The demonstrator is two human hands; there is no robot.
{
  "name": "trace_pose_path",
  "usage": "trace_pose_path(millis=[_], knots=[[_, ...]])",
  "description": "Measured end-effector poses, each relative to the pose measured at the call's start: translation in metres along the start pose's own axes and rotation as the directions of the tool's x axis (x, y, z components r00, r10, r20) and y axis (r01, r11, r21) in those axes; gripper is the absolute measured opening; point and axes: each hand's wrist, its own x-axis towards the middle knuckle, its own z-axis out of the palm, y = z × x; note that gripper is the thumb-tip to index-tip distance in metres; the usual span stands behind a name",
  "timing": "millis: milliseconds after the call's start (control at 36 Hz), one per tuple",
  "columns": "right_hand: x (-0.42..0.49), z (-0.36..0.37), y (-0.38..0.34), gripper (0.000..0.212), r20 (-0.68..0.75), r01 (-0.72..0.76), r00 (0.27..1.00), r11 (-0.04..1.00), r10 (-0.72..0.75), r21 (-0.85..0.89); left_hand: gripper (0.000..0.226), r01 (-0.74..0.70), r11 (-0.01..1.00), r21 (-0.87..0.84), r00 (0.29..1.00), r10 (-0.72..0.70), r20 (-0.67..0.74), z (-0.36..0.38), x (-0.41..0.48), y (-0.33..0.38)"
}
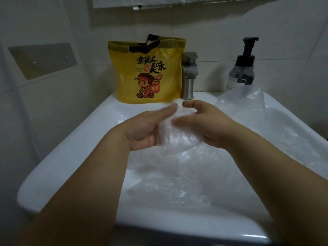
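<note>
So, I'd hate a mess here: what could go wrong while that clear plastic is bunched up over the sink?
The crumpled clear plastic bundle, held between left hand and right hand, could slip into the white ceramic sink. The yellow cartoon-printed bag stands on the rim just behind the hands; a forward move might topple it.

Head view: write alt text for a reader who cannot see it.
The left hand supports and the right hand grips a crumpled clear plastic bag over a white sink. A yellow bag, a faucet and a pump bottle stand behind.
</note>
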Motion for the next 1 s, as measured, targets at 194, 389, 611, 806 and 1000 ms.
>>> trace_pose_path(millis=[194, 389, 611, 806, 1000], knots=[[0.001, 0.005, 0.005, 0.095, 0.103, -0.17, 0.985, 0.898, 0.14, 0.407, 0.034, -0.178, 0.984, -0.002, 0.884, 0.159, -0.44, -0.004, 0.014, -0.003], [0.006, 0.014, 0.009, 0.021, 0.069, -0.157, 0.988, 0.872, 0.142, 0.464, 0.034, -0.286, 0.943, -0.168, 0.874, 0.186, -0.448, -0.004, 0.014, 0.003], [0.004, -0.011, -0.006, 0.017, 0.1, -0.078, 0.994, 0.885, 0.036, 0.459, 0.018, -0.218, 0.976, -0.014, 0.92, 0.201, -0.336, -0.01, 0.006, 0.006], [0.0, -0.027, -0.01, 0.023, 0.158, -0.093, 0.987, 0.91, 0.031, 0.405, 0.024, -0.23, 0.973, 0.035, 0.957, 0.233, -0.175, -0.008, -0.003, 0.008], [-0.001, -0.035, -0.011, 0.03, 0.239, -0.095, 0.971, 0.94, 0.015, 0.329, 0.022, -0.253, 0.967, 0.044, 0.943, 0.256, -0.213, -0.003, -0.004, 0.008]])
